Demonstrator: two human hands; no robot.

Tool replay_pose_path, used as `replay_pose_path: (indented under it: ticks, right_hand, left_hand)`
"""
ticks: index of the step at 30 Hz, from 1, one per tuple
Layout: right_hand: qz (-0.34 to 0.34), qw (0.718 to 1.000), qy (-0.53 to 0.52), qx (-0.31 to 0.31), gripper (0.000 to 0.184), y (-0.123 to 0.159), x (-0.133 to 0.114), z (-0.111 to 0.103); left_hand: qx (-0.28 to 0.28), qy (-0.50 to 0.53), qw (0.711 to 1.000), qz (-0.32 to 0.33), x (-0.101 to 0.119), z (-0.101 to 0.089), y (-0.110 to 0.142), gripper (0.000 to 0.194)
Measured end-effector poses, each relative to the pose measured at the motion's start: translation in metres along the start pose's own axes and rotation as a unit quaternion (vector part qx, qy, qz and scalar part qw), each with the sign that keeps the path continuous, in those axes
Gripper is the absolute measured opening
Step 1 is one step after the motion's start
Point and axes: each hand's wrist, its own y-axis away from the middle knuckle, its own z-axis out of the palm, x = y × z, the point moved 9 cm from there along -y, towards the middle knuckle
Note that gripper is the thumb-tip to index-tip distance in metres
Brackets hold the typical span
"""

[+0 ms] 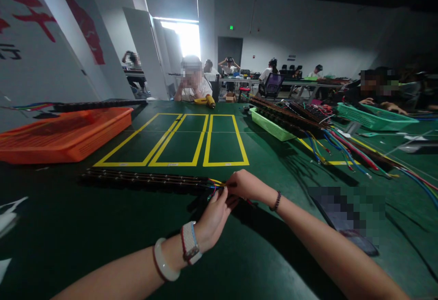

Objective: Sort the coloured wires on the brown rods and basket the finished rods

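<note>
A long black strip assembly (147, 180) lies across the green table in front of me, with coloured wires (216, 183) coming out of its right end. Both my hands meet at those wires. My left hand (215, 215) has its thumb and fingers pinched together on the wires from below. Over it, my right hand (244, 185) curls with bent fingers around the same wires, fingertips close to the left thumb. The hands partly hide the wire ends, so I cannot make out exactly which wires each one grips.
An orange basket (82, 147) stands at left, bearing another black strip (102, 105). Yellow tape rectangles (226, 164) mark the table. At right, a light green basket (273, 126) carries several wired strips, near a dark phone-like slab (345, 222). A yellow heat gun (209, 101) lies by a person opposite.
</note>
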Motion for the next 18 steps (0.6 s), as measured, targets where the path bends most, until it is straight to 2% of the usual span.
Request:
replay_pose_path:
  ticks: [2,4,6,8,11,13,15,18]
  right_hand:
    - [-0.025,0.993,0.117,0.016,0.017,0.000,-0.015,-0.002]
    - [-0.058,0.974,0.217,0.028,0.015,0.001,-0.031,0.001]
    - [-0.083,0.955,0.285,0.026,0.014,0.004,-0.046,0.010]
    - [-0.095,0.940,0.326,0.023,0.014,0.007,-0.056,0.021]
    - [-0.098,0.927,0.359,0.033,0.015,0.013,-0.065,0.032]
    - [-0.096,0.926,0.362,0.041,0.015,0.017,-0.067,0.031]
    - [-0.090,0.934,0.344,0.042,0.015,0.021,-0.064,0.023]
    - [-0.058,0.951,0.300,0.037,0.013,0.026,-0.055,-0.001]
  left_hand:
    - [0.005,0.018,1.000,0.015,0.002,-0.002,-0.007,0.017]
    - [0.016,0.033,0.999,0.017,0.005,-0.006,-0.012,0.012]
    - [0.024,0.040,0.999,0.003,0.006,-0.010,-0.014,0.005]
    - [0.034,0.046,0.998,-0.011,0.006,-0.013,-0.014,0.011]
    - [0.057,0.056,0.997,-0.021,0.005,-0.020,-0.012,0.014]
    - [0.067,0.066,0.995,-0.027,0.003,-0.023,-0.013,0.013]
    - [0.066,0.077,0.994,-0.036,0.001,-0.023,-0.015,0.013]
    - [0.050,0.093,0.993,-0.047,-0.002,-0.021,-0.017,0.010]
